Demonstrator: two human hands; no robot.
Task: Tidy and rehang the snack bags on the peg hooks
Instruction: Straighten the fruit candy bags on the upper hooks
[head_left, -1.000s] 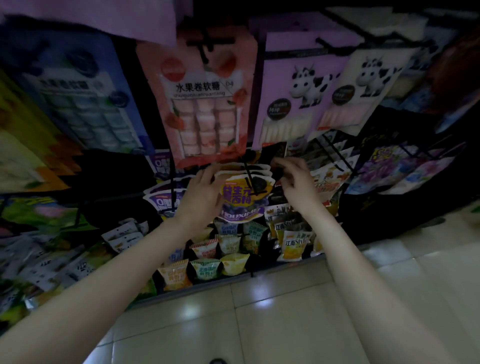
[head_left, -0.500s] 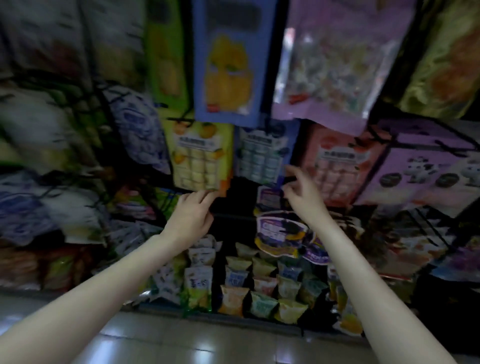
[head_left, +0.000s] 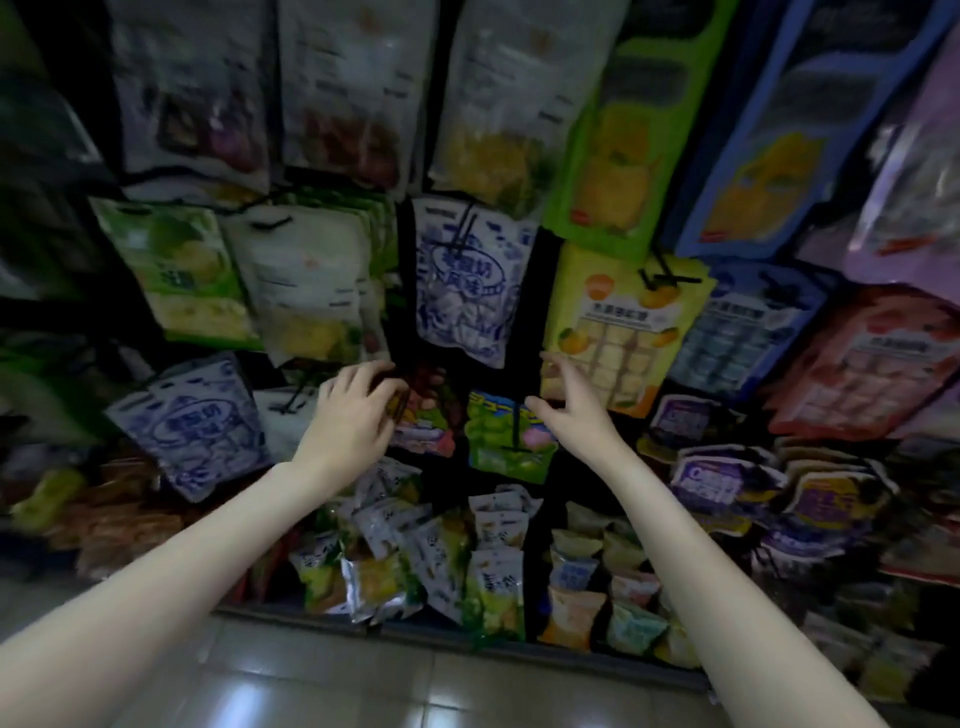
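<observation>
Snack bags (head_left: 462, 291) above tiled floor (head_left: 363, 686)

Colourful snack bags (head_left: 497, 435) hanging; black peg hooks (head_left: 515, 426)

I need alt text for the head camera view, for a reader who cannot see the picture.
Two bare hands reach toward snack bags hanging on a dim peg-hook rack: the left hand curls its fingers at the top of a red-and-pink bag, while the right hand is open beside a green bag. Larger bags hang above, small packets fill the shelf below.
</observation>
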